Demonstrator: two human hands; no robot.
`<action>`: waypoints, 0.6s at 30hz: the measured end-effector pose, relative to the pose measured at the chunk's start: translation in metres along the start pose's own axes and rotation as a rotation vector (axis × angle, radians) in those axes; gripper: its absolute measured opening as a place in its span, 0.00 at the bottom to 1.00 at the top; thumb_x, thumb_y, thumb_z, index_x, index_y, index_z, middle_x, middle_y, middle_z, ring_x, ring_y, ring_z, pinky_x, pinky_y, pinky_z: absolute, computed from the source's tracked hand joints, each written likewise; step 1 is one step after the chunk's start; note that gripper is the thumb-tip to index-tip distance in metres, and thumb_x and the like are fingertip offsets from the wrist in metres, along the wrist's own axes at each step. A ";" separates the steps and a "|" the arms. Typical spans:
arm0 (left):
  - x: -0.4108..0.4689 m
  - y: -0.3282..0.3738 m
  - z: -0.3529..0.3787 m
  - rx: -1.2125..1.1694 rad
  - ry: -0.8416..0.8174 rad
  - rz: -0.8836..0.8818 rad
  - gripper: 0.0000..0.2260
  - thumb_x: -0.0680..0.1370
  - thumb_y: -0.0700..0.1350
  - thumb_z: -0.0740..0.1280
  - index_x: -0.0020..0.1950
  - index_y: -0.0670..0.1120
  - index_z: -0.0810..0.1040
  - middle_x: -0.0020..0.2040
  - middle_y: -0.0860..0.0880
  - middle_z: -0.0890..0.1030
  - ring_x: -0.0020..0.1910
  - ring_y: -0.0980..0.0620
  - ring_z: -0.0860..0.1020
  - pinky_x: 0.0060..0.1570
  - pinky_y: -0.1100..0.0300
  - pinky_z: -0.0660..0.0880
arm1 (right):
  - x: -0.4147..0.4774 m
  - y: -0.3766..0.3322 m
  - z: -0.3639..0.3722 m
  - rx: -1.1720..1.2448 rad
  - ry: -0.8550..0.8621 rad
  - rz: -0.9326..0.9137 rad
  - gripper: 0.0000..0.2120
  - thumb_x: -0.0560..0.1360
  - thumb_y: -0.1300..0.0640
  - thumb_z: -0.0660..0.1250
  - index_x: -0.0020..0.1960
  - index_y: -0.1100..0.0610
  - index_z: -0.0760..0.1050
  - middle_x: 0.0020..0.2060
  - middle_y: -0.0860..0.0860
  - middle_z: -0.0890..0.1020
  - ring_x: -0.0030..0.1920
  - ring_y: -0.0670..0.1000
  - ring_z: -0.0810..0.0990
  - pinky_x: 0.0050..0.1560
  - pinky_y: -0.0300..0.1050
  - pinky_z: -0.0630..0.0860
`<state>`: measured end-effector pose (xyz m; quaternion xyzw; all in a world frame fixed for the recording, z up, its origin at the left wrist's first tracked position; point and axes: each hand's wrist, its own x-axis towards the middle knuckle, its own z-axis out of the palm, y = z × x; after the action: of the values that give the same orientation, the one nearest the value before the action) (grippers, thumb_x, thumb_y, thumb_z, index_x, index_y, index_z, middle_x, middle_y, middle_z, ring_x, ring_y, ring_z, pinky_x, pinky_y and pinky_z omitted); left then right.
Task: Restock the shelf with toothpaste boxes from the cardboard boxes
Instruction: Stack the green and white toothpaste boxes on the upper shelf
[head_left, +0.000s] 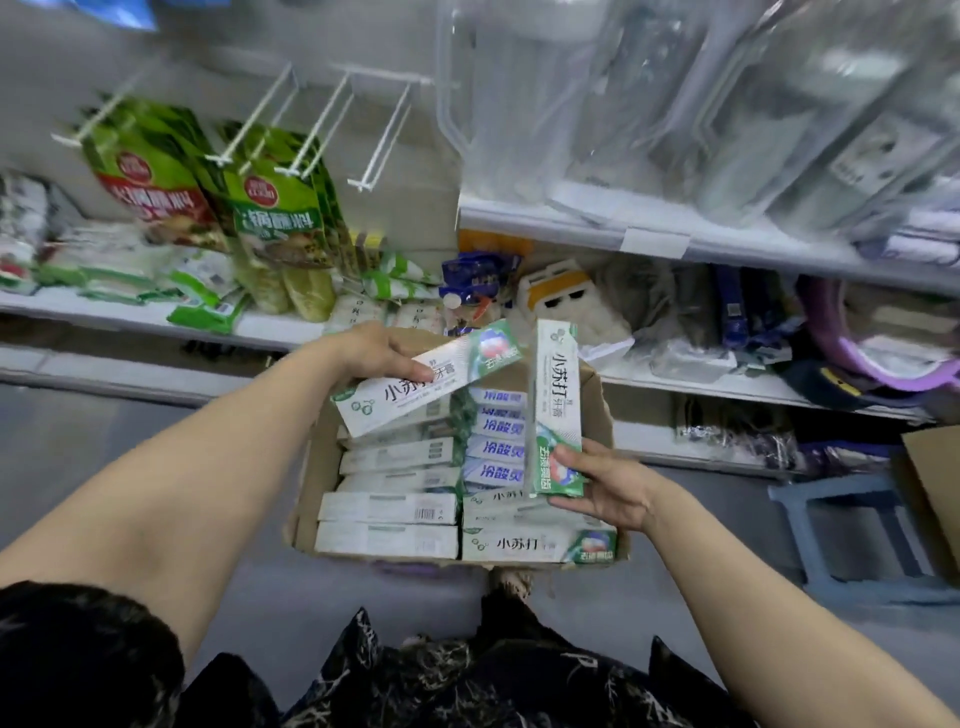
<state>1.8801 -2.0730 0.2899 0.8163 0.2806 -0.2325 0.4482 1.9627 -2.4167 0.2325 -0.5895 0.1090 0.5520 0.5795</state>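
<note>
- Right now two green-and-white toothpaste boxes are lifted clear of the cardboard box; one lies slanted over its far left corner, the other stands upright over its right side.
- The left hand grips the slanted box from above, fingers curled over its long face; the right hand pinches the upright one by its lower end, thumb on the front.
- Inside the cardboard box more white boxes lie flat in rows, with a column of blue-lettered boxes in the middle; plenty remains to shelve.
- Beyond the cardboard box runs the white shelf, crowded with green-and-white packets; green pouches hang on hooks above it; no free toothpaste slot shows, so I would find the gap before reaching.
- Done well, I judge: turn both boxes the same way, printed face out; shift the right grip toward the middle, since an end pinch lets a long box swing; set them down one at a time, flush with their neighbours.
</note>
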 end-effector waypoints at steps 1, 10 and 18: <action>-0.006 0.016 -0.008 0.008 0.028 0.035 0.21 0.62 0.60 0.80 0.47 0.48 0.84 0.45 0.49 0.85 0.45 0.49 0.83 0.48 0.55 0.79 | -0.005 -0.007 0.003 0.008 -0.005 -0.059 0.28 0.70 0.58 0.73 0.69 0.58 0.72 0.63 0.57 0.81 0.57 0.56 0.83 0.45 0.52 0.83; -0.068 0.151 -0.076 0.092 0.257 0.342 0.14 0.65 0.50 0.80 0.48 0.48 0.85 0.37 0.50 0.86 0.34 0.54 0.83 0.33 0.62 0.79 | -0.060 -0.107 0.028 0.038 0.057 -0.558 0.26 0.72 0.60 0.72 0.68 0.58 0.70 0.56 0.58 0.84 0.52 0.57 0.85 0.46 0.56 0.83; -0.092 0.244 -0.134 0.235 0.427 0.594 0.11 0.66 0.51 0.79 0.43 0.47 0.86 0.39 0.50 0.86 0.38 0.55 0.82 0.43 0.61 0.75 | -0.128 -0.208 0.020 0.042 0.113 -0.915 0.32 0.65 0.56 0.78 0.66 0.59 0.72 0.56 0.61 0.83 0.54 0.63 0.83 0.51 0.61 0.82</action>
<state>1.9927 -2.0879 0.5606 0.9379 0.0903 0.0520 0.3310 2.0646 -2.4031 0.4549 -0.5941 -0.1200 0.2040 0.7688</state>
